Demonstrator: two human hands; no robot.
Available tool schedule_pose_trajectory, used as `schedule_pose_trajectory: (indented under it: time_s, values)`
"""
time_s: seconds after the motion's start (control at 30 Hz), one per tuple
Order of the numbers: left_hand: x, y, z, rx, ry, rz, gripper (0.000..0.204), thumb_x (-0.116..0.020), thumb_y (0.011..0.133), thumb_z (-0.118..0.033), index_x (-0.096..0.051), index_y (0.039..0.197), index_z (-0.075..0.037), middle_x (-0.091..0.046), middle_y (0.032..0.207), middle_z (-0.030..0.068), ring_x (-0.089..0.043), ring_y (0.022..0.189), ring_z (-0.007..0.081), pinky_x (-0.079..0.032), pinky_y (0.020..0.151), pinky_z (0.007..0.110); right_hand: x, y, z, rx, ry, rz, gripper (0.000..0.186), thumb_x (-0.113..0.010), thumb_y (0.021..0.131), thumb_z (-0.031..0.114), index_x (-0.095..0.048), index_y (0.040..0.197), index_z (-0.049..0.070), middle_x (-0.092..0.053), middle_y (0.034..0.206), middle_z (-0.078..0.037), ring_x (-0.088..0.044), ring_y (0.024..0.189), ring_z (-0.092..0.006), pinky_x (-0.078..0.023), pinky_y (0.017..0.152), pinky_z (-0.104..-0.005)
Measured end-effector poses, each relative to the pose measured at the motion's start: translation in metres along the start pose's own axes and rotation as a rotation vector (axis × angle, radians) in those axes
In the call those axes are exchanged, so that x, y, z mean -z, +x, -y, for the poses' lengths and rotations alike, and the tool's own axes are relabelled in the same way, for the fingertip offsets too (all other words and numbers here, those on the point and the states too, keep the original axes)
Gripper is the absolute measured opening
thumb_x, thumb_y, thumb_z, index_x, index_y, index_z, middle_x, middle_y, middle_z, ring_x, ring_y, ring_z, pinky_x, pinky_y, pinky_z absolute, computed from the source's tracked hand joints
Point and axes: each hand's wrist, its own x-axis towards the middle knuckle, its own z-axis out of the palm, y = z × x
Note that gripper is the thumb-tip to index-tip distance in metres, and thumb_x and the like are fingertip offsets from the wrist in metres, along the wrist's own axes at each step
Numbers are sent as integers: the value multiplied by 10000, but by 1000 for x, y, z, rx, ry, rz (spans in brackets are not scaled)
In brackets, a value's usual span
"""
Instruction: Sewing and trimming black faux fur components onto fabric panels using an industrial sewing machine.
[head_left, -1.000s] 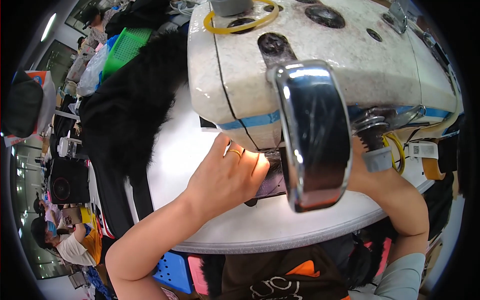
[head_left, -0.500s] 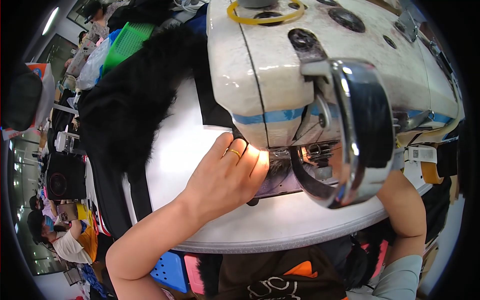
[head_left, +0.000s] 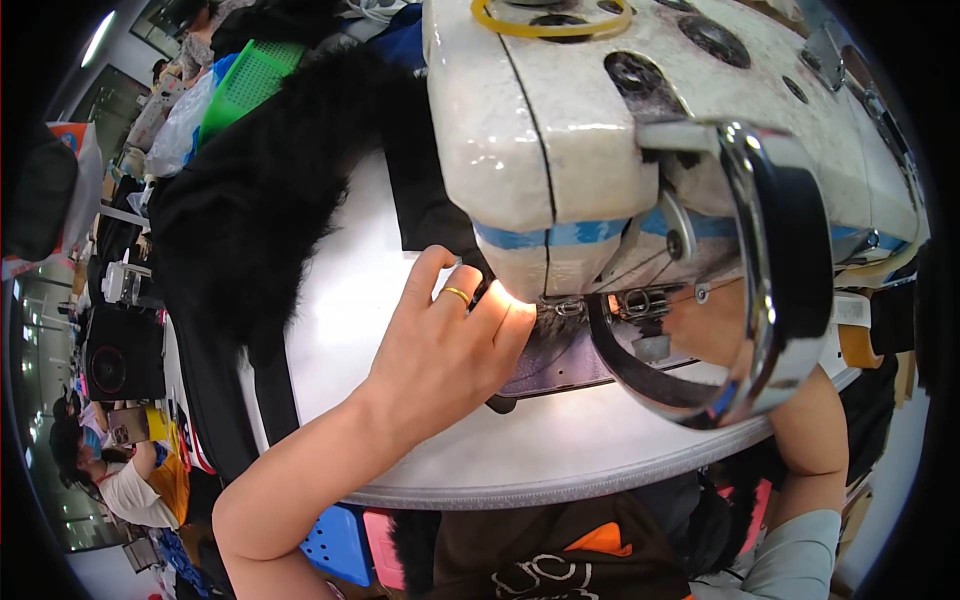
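Observation:
My left hand (head_left: 450, 335), with a gold ring (head_left: 457, 294) on one finger, is bent at the needle end of a white sewing machine (head_left: 545, 130). Its fingers curl down on black fabric (head_left: 425, 195) that runs in beneath the machine head; the fingertips are partly hidden. Dark fur (head_left: 570, 318) shows by the metal presser parts (head_left: 635, 303), lit by a small lamp. On the other side of those parts is my right hand (head_left: 705, 320), seen in part through a large chrome-and-black ring (head_left: 785, 260). Its fingers are mostly hidden.
A black furry garment (head_left: 265, 190) lies over the left of the white table (head_left: 480, 450). Beyond it stand a green basket (head_left: 250, 88) and a clear plastic bag (head_left: 185, 130). A person (head_left: 130, 480) sits at far left. Below the table edge is a blue plastic piece (head_left: 340, 545).
The view has shifted slightly, with the machine sitting further right in it. My left hand's outer fingers have spread and lifted a little. More of my right hand shows through the ring.

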Motion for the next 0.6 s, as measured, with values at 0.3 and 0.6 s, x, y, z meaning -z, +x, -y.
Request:
schedule_pose_trajectory:
  time_s: [0.3, 0.6]
  values:
    - [-3, 1, -2, 36, -31, -51, 149, -672, 773, -93, -681, 921, -78, -580, 882, 76, -612, 969, 305, -429, 1040, 516, -4, 0, -6, 66, -11, 45, 262, -636, 788, 90, -712, 1027, 16, -691, 1024, -193, -680, 943, -386, -522, 803, -494]
    - [-2, 5, 0, 45, -3, -49, 157, -674, 779, -116, -681, 935, -91, -596, 919, 69, -571, 1090, 309, -425, 1061, 513, 6, -1, -1, 109, 65, 147, 160, -661, 762, 118, -717, 887, 35, -693, 923, -161, -697, 847, -354, -545, 712, -468]
